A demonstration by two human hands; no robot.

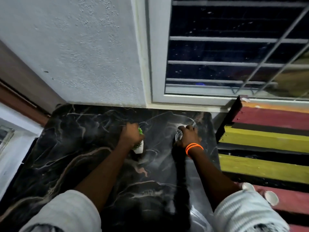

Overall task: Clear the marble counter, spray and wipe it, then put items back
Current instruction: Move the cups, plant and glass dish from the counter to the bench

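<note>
The black marble counter (75, 148) with pale veins fills the lower middle of the head view. My left hand (131, 135) grips a small white pot with a green plant (139, 147), tilted, its base close to the marble. My right hand (188, 136), with orange bands on the wrist, is closed over a clear glass (178, 135) standing on the counter near the back right. Whether the pot touches the surface I cannot tell.
A white textured wall (83, 56) backs the counter, with a barred window (234, 47) at the right. A red, yellow and black striped bench (267, 139) adjoins the counter's right edge, with two white objects (270, 197) on it. A brown door frame (20, 97) stands at the left.
</note>
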